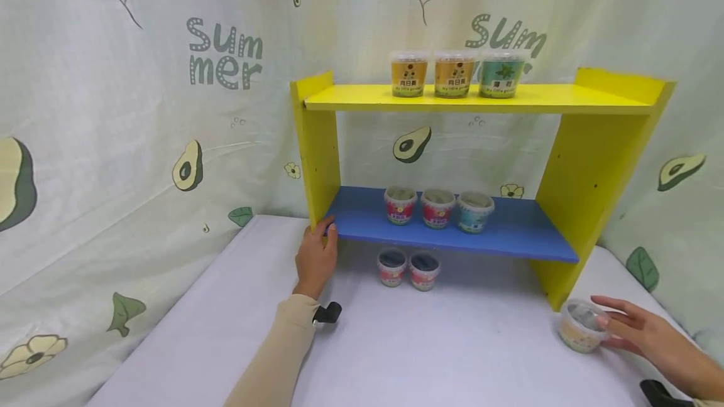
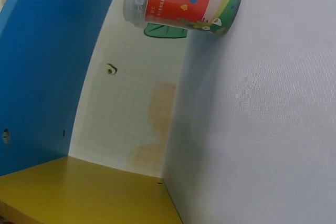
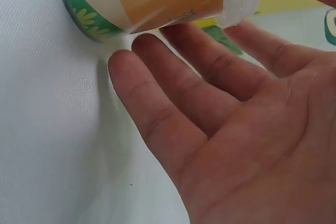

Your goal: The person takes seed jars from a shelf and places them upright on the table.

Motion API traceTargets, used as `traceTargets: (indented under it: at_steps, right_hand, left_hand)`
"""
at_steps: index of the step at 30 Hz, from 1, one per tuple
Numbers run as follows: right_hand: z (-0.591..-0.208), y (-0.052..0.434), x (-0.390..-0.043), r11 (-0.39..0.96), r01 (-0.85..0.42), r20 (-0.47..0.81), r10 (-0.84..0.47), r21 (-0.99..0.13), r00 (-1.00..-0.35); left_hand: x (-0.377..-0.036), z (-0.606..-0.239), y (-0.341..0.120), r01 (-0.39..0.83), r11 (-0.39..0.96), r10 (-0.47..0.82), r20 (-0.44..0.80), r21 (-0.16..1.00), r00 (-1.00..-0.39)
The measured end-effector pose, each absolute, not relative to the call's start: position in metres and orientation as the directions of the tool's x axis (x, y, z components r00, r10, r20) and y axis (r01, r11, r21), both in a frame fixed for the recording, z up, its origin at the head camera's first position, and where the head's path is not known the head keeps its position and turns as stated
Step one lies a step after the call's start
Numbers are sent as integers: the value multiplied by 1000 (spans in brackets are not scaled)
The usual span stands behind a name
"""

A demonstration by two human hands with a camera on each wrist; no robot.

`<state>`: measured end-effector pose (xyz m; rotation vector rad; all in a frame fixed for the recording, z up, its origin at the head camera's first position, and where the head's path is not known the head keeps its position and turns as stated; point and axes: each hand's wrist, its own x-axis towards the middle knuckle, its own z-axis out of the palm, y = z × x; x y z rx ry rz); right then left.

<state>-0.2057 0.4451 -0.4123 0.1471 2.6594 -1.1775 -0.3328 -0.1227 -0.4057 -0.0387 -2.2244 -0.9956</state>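
A yellow shelf unit (image 1: 319, 143) with a blue lower board (image 1: 509, 231) stands on the white table (image 1: 452, 344) before you. Three tubs sit on the top shelf (image 1: 452, 73), three on the blue board (image 1: 437, 207), and two on the table beneath (image 1: 407, 267). Your left hand (image 1: 317, 256) grips the unit's left upright, fingers curled round its front edge. One orange-labelled tub (image 1: 579, 325) sits unshelved by the right upright, at the fingertips of your right hand (image 1: 645, 335); those fingers are spread, closing in, not yet clasping it. Judging by this, shelving is nearly done.
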Motion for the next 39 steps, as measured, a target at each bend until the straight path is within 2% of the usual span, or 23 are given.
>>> traceTargets:
  at_steps: [6,11,17,23,27,30,39]
  right_hand:
    - [-399,448,-204,644,153,-159,49,-749,-986]
    - [-388,451,-202,616,64,12,119,-785,-993]
    - [-377,432,-197,631,-66,248,204,-773,-947]
    - [-364,398,-191,567,-217,368,164,-794,-915]
    - [-360,380,-197,486,-309,399,91,-817,-913]
    - [-361,368,-204,454,-327,378,24,-829,-926]
    - [-367,328,-222,457,-244,232,-82,-855,-969]
  left_hand:
    - [-333,-406,-124,284,710,-243,603,645,-760]
    - [-333,-407,-122,274,717,-250,604,640,-757]
    - [-331,-403,-123,306,714,-247,635,630,-732]
    - [-332,-406,-123,306,721,-254,647,622,-719]
    - [-334,-409,-121,305,722,-248,644,621,-724]
    - [-335,-410,-120,310,722,-246,648,619,-721]
    - [-337,-410,-120,307,733,-277,678,607,-681]
